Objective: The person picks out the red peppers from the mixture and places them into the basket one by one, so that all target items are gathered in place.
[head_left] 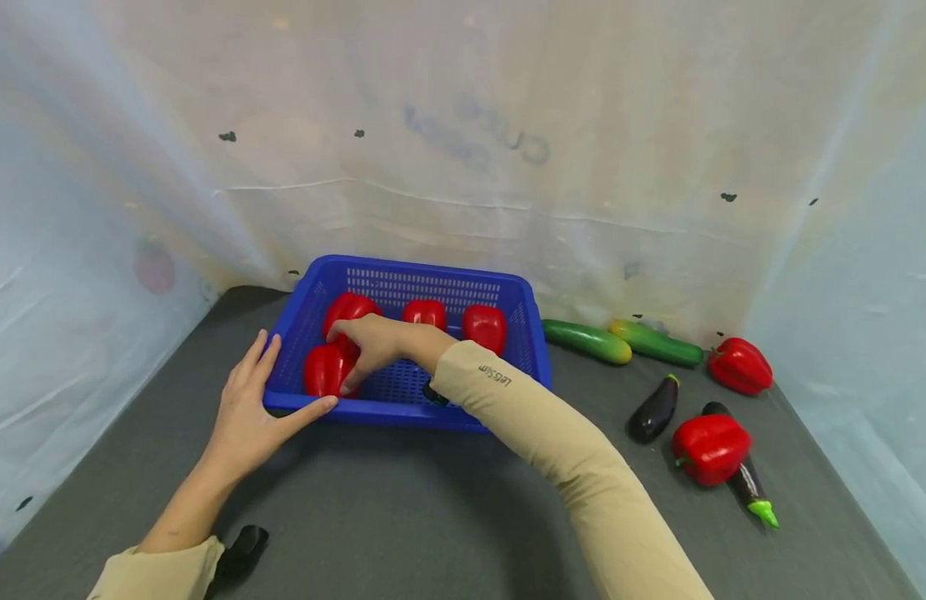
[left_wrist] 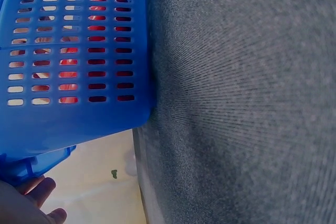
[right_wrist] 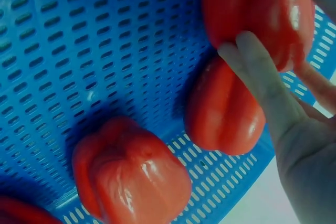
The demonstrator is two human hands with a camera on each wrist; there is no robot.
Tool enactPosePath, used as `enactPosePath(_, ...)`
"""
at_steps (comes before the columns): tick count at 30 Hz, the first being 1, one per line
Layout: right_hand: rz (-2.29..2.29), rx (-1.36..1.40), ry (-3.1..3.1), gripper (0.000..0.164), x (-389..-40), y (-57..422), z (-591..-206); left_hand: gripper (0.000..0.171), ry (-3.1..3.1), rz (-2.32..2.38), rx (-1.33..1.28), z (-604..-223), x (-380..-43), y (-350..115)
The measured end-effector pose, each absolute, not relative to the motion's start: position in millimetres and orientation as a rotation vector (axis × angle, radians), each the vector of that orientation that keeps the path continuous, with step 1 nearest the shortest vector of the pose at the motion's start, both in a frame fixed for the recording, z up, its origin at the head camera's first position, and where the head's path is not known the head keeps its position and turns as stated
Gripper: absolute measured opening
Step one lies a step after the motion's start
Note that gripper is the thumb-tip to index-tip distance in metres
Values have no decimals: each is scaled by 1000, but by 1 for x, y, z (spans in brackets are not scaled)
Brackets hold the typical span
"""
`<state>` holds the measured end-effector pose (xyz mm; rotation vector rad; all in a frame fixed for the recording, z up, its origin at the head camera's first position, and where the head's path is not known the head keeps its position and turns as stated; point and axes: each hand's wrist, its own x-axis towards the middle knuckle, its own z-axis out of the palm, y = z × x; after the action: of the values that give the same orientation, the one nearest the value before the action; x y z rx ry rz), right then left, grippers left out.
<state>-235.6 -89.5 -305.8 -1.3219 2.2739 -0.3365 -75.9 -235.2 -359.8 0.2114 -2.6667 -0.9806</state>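
Observation:
A blue plastic basket (head_left: 432, 414) with slotted walls holds several red bell peppers. My right hand (head_left: 380, 340) reaches into its left part and grips the front-left bell pepper (head_left: 323, 368), thumb on its right side. The right wrist view shows the fingers against this pepper (right_wrist: 244, 6), and another bell pepper (right_wrist: 223, 111) close beside it. My left hand (head_left: 245, 421) rests at the basket's front-left corner, thumb along the front rim and straight fingers by the left rim. Its fingertips (left_wrist: 44, 190) show past the basket's edge in the left wrist view.
Right of the basket lie two green cucumbers (head_left: 586, 340), a small eggplant (head_left: 653, 410) and a red bell pepper (head_left: 740, 367). Another red bell pepper (head_left: 712, 450) lies over a longer eggplant (head_left: 748, 487). Pale plastic sheeting (head_left: 463, 150) surrounds the dark grey table (head_left: 402, 517).

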Motion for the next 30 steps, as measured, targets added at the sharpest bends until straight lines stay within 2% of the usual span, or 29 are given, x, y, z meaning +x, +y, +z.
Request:
enactPosePath(15, -652, -1394, 2205, 72, -235, -57, -277, 107, -2675, -986, 183, -361, -80, -239)
enactPosePath(30, -845, -1466, 2194, 71, -225, -25, -270, 108, -2655, -984, 204, -362, -78, -246)
